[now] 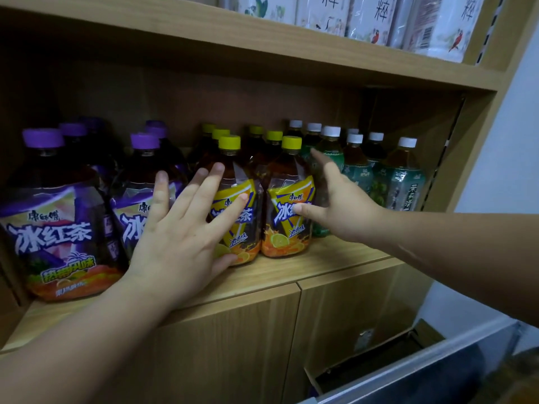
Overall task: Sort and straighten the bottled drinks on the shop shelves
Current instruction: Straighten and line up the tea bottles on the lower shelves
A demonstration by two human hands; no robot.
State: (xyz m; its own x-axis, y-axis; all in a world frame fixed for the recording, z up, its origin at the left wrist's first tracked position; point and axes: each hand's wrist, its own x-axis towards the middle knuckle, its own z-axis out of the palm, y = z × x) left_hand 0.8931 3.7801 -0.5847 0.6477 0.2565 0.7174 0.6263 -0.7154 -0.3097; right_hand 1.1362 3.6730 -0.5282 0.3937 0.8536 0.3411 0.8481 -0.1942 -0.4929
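Across the middle of the frame runs a wooden shelf (335,258), with cabinet doors (233,345) below it. At its left stand big purple-capped bottles (58,228) in two rows. At centre are two rows of yellow-capped bottles (288,205), and to the right are smaller white-capped green bottles (405,182). All stand upright. Cartons (373,18) line the board at upper right. Both hands are released, fingers straight and spread. The left hand (180,228) lies flat against the front-left yellow-capped bottle, its little finger over a purple label. The right hand (341,199) puts its thumb on the front-right yellow label, fingers beside the green bottles.
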